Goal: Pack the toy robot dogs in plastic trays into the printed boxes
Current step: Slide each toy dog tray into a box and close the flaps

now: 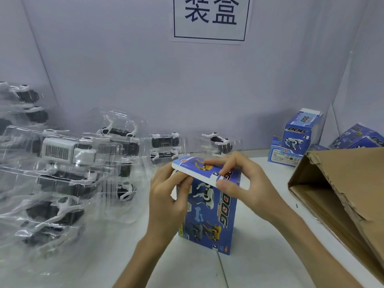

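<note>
The printed box (209,206) stands upright on the desk (259,262) right in front of me, its blue face with the dog pictures turned my way. Its top flap (197,168) is folded over the mouth, and both of my hands are on it. My left grip (166,196) pinches the flap's left end between thumb and fingers. My right grip (245,183) holds the right end, fingers laid on top and thumb pressed under the front edge.

I can't see inside, so I cannot tell whether a tray is already in there. From how the flap lies, I judge this is the flap step: either tucking it shut or lifting it open.

If I'm closing it, the tongue next has to slide inside the front wall without creasing, with the box steadied so it doesn't tip. If I'm opening it, I need a tray from my left.

The toy robot dogs in clear plastic trays (62,163) are heaped on the left of the desk, well apart from the box. Other printed boxes (299,138) stand at the far right, beside an open cardboard carton (342,194) lying on its side
</note>
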